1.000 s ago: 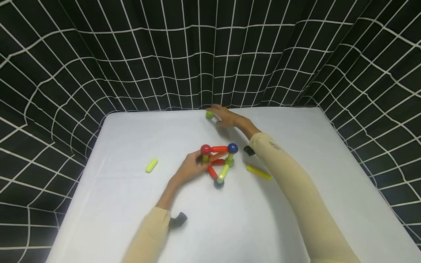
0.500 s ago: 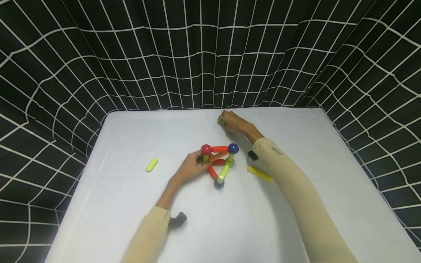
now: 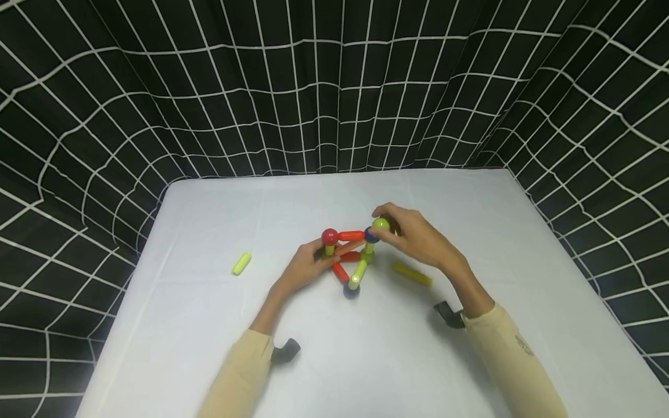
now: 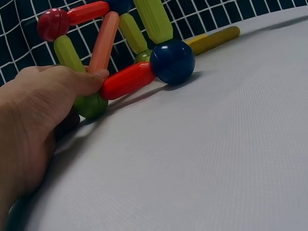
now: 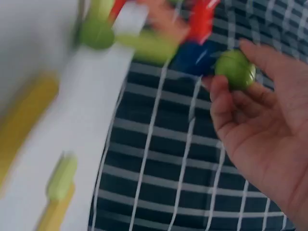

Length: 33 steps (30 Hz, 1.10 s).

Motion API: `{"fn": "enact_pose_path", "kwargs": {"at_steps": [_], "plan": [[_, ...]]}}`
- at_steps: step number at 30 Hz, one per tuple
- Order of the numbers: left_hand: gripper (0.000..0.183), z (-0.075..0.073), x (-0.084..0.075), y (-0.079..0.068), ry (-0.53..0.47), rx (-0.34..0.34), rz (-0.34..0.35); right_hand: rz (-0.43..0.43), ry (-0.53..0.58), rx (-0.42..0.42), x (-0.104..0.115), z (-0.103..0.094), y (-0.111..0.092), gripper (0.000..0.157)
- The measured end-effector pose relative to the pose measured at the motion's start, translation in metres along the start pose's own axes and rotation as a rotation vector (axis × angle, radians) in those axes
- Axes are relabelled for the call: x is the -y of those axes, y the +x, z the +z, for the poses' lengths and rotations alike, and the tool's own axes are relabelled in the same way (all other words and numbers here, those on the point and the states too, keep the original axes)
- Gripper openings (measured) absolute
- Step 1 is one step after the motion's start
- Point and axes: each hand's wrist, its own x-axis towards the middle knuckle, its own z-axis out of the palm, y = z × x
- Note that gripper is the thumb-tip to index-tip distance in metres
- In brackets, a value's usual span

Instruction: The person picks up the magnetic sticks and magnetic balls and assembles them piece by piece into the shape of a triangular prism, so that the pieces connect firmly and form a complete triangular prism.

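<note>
1. Green and glossy, a small plastic ball (image 3: 381,223) sits pinched between the thumb and fingertips of the right hand (image 3: 418,238), level with the top of the toy frame.
2. Just left of that hand stands a frame of plastic rods and balls (image 3: 349,256); the green ball is right beside its upper dark blue ball (image 3: 370,235), though contact is unclear.
3. The left hand (image 3: 303,267) grips the frame from its own right side, thumb pressed on an orange rod (image 4: 102,43) and fingers curled round a lime green upright rod (image 4: 69,54).
4. A lower dark blue ball (image 4: 172,61) rests on the white table (image 3: 209,325), just beyond the left thumb.
5. Below the right wrist lies a yellow plastic rod (image 3: 412,273).
6. Well to the left of the left hand lies a short lime green rod (image 3: 241,263).
</note>
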Motion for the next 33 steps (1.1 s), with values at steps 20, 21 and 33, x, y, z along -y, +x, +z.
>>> {"fn": "enact_pose_path", "kwargs": {"at_steps": [20, 21, 33], "plan": [[0.037, 0.001, 0.001, -0.001, -0.009, 0.011, 0.023, -0.201, 0.001, 0.190, 0.039, 0.028, -0.042, 0.056], [0.037, 0.001, 0.001, -0.001, -0.009, 0.010, 0.021, -0.198, 0.008, 0.170, 0.036, 0.021, -0.041, 0.056], [0.038, 0.002, -0.001, -0.002, 0.000, -0.002, -0.001, 0.156, -0.288, 0.043, -0.074, -0.003, -0.010, 0.028]]}}
